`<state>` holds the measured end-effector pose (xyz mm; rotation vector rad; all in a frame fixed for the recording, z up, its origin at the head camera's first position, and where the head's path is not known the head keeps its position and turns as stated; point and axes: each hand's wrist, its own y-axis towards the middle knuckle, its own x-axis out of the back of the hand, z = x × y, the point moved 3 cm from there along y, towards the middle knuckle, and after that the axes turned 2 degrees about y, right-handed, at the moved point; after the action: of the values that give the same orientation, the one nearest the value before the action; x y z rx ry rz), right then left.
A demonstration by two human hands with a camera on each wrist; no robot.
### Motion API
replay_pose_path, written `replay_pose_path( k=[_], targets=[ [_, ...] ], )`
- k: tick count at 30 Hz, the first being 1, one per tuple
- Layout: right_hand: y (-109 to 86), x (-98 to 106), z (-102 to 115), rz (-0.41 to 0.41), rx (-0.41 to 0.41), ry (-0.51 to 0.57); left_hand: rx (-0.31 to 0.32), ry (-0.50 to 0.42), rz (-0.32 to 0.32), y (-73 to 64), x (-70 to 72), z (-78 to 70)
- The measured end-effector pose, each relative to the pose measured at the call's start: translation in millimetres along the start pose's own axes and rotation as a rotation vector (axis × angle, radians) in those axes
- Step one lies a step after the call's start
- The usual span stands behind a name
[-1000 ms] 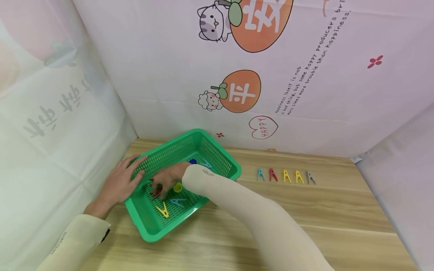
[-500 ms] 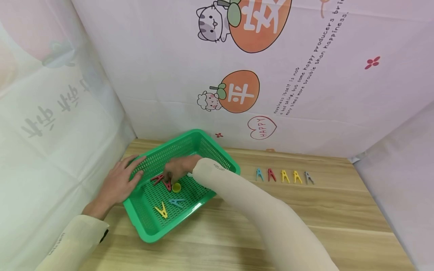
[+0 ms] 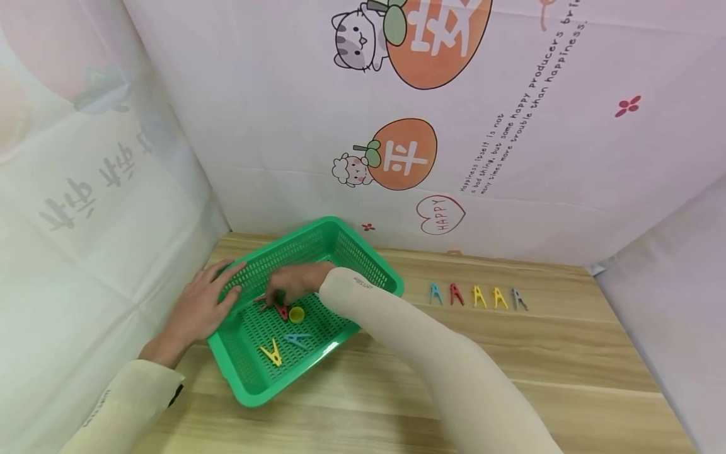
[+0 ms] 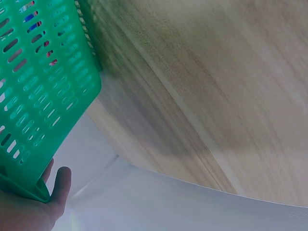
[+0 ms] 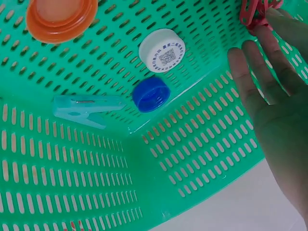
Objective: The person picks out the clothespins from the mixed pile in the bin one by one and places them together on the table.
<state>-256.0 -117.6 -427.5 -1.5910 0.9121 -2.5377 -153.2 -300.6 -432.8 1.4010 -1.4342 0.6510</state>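
Though R grip [image 3: 296,282] state unclear, L [image 3: 201,304] apart on bskt [image 3: 249,397]; wood tbl [image 3: 329,416], printed wall [image 3: 272,107].

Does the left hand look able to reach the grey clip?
Probably not: the left hand rests on the basket, and the basket and right arm lie between it and the grey clip.

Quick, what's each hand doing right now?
Left hand: open, resting on the green basket.
Right hand: at a red clothespin; can't tell if holding it.
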Motion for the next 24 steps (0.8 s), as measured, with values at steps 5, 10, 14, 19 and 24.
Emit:
replay_pose_path(
  k=[5,10,14,19,24],
  targets=[
    [-2.3,-3.3,0.5,0.0,-0.029,-0.04,0.007,-0.006,0.007,0.0,-0.3,0.6],
    [-6.4,-6.1,-0.1,-0.025,-0.073,-0.105,0.014,-0.007,0.016,-0.1,-0.2,0.2],
    [-9.9,-10.9,-2.4,-0.051,-0.084,-0.173,0.01,-0.006,0.014,0.1,-0.9,-1.0],
    [-9.7,-12.7,-7.4,-0.063,-0.072,-0.144,-0.001,-0.009,-0.005,0.3,-1.1,-2.0],
    [-10.7,-4.4,-9.9,-0.065,-0.066,-0.039,0.0,-0.005,-0.005,-0.1,-0.5,-0.7]
  ],
)
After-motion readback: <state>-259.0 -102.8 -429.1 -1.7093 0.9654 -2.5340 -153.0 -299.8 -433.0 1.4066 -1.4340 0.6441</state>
